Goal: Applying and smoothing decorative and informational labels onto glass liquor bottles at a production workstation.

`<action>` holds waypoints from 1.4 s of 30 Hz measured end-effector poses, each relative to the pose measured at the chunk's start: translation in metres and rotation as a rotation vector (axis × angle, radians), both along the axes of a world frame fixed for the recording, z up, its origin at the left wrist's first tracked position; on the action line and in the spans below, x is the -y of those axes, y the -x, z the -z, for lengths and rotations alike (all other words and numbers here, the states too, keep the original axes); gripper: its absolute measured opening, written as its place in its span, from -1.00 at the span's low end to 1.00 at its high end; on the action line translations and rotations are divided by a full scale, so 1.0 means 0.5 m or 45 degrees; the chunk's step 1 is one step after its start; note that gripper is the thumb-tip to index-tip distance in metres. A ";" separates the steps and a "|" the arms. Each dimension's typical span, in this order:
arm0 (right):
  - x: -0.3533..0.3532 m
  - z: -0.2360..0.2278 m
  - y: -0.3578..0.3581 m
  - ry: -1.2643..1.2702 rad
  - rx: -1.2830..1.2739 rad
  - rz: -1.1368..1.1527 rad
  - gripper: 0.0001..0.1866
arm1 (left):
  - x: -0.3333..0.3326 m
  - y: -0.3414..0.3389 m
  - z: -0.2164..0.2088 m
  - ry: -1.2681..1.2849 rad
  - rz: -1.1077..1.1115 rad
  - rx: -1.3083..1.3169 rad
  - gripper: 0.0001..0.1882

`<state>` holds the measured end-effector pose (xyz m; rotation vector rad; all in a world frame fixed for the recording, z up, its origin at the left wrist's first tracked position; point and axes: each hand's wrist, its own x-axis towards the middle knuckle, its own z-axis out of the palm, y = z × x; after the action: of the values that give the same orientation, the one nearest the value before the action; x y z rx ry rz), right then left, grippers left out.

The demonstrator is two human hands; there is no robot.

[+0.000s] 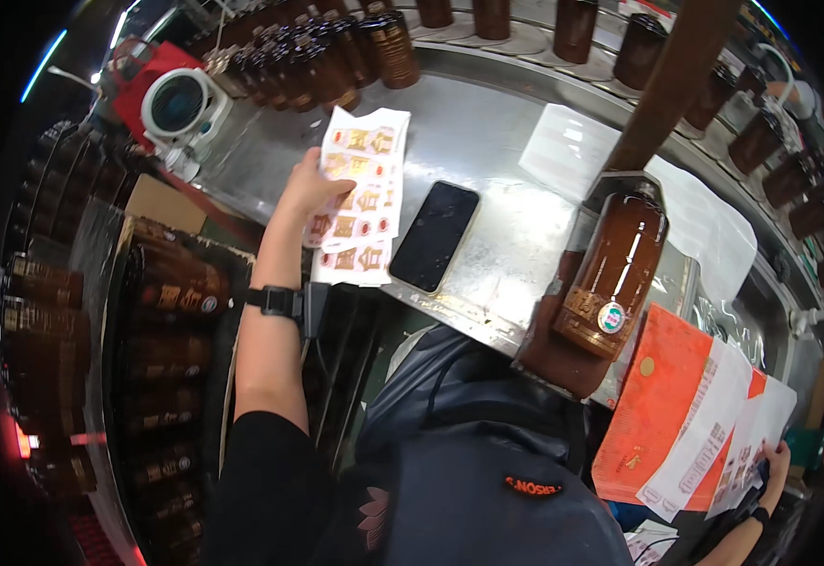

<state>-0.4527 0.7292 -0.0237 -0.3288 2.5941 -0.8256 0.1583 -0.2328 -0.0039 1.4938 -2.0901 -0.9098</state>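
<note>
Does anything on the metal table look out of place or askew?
Yes. A black phone lies on the metal table, beside the label sheet the left hand touches. An amber bottle lies in a brown jig; others stand upright.

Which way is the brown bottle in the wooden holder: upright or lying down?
Lying down. The brown bottle rests lengthwise in the wooden holder on the metal table, its label facing up.

Black phone [435, 236] on steel table [487, 132]; rows of brown bottles [308, 61], perhaps capped.
</note>
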 end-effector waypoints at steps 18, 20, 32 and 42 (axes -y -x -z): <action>0.009 -0.007 -0.006 -0.284 -0.322 -0.020 -0.66 | 0.003 0.032 -0.039 -0.436 0.038 0.047 -0.20; 0.002 0.000 -0.012 -0.254 -0.408 -0.006 -0.75 | 0.001 0.005 -0.045 -0.576 0.097 -0.236 -0.33; -0.148 0.018 -0.118 -0.141 -0.603 0.289 -0.71 | -0.155 -0.050 -0.290 -0.215 -0.064 -1.303 -0.56; 0.270 -0.100 -0.269 -0.483 -0.866 0.540 -0.78 | -0.484 0.313 -0.525 -0.177 1.160 -1.228 -0.53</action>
<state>-0.3183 0.5943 0.0262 0.0825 3.4543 -0.3464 0.0020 0.0092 0.2584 -0.0743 -1.8420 -1.6570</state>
